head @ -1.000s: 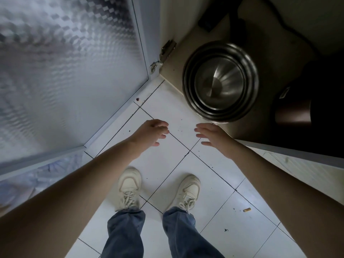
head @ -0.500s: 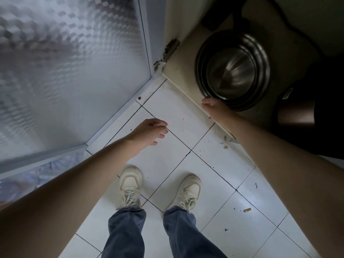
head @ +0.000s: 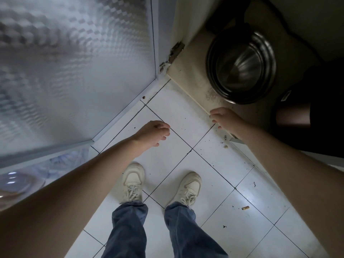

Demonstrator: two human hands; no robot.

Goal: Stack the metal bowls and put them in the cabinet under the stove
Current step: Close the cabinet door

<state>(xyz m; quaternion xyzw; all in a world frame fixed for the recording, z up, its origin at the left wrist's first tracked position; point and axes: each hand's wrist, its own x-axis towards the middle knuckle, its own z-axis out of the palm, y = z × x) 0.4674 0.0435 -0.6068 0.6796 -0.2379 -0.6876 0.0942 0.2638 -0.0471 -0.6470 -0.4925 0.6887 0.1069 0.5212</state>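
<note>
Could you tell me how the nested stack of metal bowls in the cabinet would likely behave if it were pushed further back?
The stack of metal bowls looks rigid polished steel, so it would probably slide as one unit over the smooth cabinet floor rather than flex. Nested rims suggest it is fairly heavy for its size. Sitting upright and wide, it seems unlikely to tip, though the bowls may rattle or shift.

Your stacked metal bowls (head: 242, 66) sit inside the cabinet (head: 193, 71), ahead and right of your shoes (head: 133, 183). The open door (head: 74, 62) stands to their left. A dark container (head: 297, 116) lies just right of the bowls.
</note>
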